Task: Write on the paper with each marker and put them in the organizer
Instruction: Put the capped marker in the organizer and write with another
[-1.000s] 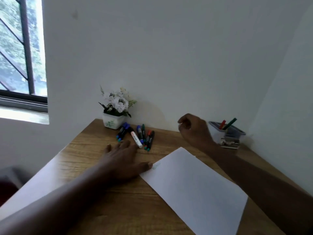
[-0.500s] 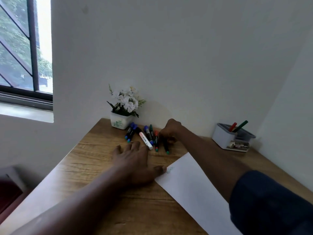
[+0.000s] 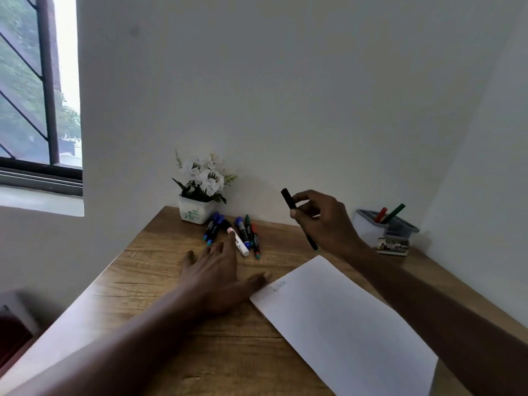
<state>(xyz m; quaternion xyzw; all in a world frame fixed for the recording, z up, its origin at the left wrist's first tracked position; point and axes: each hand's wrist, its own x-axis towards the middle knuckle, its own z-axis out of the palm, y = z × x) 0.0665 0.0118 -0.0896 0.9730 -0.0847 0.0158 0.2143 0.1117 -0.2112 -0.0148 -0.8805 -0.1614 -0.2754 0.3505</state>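
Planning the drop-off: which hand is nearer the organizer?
Right. The right hand, gripping a marker, hovers left of the organizer; the left hand rests flat farther off, beside the loose markers.

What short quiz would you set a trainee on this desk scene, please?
1. True or false: the right hand holds a dark marker above the desk.
2. Where is the left hand? A: in the middle of the paper. B: flat on the desk, thumb by the edge of the paper. C: inside the organizer.
3. What colours are the two markers standing in the organizer?

Key: 1 true; 2 B; 3 red and green.
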